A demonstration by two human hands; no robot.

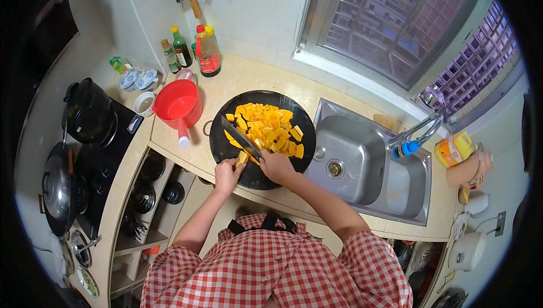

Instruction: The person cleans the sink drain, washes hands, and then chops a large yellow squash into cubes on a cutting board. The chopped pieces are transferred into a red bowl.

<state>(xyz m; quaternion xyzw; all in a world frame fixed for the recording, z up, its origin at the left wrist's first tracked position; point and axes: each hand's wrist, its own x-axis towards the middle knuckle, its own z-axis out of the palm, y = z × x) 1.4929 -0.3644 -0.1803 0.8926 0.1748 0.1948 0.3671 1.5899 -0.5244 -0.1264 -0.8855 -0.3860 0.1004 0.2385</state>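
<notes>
A round black cutting board (222, 161) lies on the counter before me, with a heap of cut orange pumpkin pieces (265, 125) on it. My right hand (276, 167) grips a kitchen knife (241, 137), whose dark blade points up and to the left across the board. Near the board's front edge, my left hand (228, 175) holds a pumpkin chunk (242, 158) close beside the blade. The knife's handle is mostly hidden inside my right hand. Whether the edge touches the chunk, I cannot tell.
Left of the board stands a red plastic dipper (178, 103), with sauce bottles (208, 51) behind it. A steel sink (352, 159) adjoins the board's right side, under a faucet (418, 130). Farther left, a wok with a lid (60, 189) and a black pot (90, 113) sit on the stove.
</notes>
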